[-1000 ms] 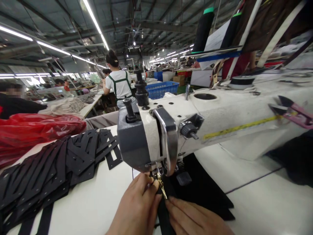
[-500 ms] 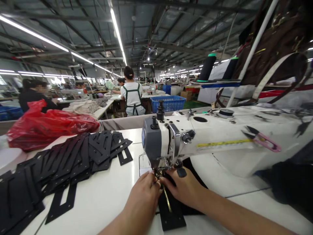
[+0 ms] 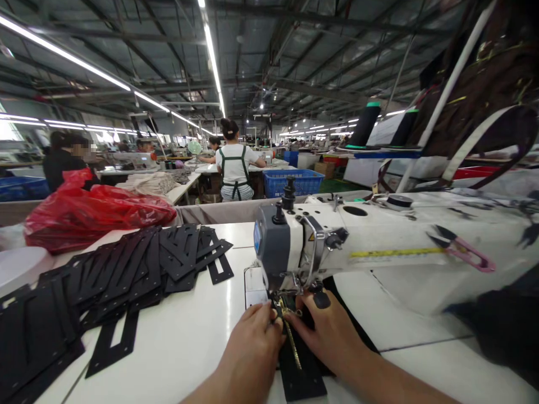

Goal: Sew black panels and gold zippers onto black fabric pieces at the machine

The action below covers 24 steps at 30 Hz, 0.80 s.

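A white sewing machine point(image 3: 362, 235) with a grey head stands in front of me. Under its needle lies a black strip point(image 3: 301, 376) carrying a gold zipper point(image 3: 292, 345). My left hand point(image 3: 252, 348) presses down on the strip left of the zipper, fingers bent close together by the presser foot. On the other side of the zipper my right hand point(image 3: 332, 331) lies on the strip, its fingers reaching under the machine head.
A fanned pile of black cut-out pieces point(image 3: 126, 275) covers the white table point(image 3: 189, 336) at my left, beyond it a red plastic bag point(image 3: 92, 213). Pink thread snips point(image 3: 463, 249) and a yellow tape lie on the machine arm. A person in a white top point(image 3: 233, 163) works further back.
The camera has pulled back and risen, so the machine looks smaller. My right hand has slid forward along the strip to the presser foot; the left stays by the zipper.
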Motion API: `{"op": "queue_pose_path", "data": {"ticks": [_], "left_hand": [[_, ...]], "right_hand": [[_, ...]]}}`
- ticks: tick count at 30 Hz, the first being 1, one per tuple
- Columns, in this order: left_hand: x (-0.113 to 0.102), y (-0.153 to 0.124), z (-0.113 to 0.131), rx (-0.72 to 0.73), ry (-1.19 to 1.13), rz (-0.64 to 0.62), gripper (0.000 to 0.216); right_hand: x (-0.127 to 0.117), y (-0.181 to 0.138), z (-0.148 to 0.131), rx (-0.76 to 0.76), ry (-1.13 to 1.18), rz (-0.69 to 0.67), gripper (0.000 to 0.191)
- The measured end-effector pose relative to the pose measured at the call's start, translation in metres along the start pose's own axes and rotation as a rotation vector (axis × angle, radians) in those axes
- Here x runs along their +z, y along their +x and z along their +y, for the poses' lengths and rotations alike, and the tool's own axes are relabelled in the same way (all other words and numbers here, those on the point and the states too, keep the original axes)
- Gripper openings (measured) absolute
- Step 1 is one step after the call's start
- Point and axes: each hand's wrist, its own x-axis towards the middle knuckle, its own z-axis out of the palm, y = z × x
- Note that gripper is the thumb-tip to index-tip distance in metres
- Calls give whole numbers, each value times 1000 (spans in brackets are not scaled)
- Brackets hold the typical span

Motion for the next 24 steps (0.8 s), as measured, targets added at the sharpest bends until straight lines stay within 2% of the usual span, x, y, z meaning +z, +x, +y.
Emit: {"op": "queue_pose_path", "data": {"ticks": [4, 11, 18, 24], "left_hand": [[-2, 3, -1, -13, -29, -47, 17], [-1, 8, -4, -62, -86, -104, 13], [-2, 10, -6, -28, -65, -94, 15], [-2, 11, -7, -20, -51, -101, 15]], "right_hand": [[1, 5, 5, 107, 116, -88, 7], [2, 12, 8, 167, 145, -166, 12], [3, 15, 8, 167, 48, -202, 17], [-5, 17, -3, 183, -89, -277, 23]]}}
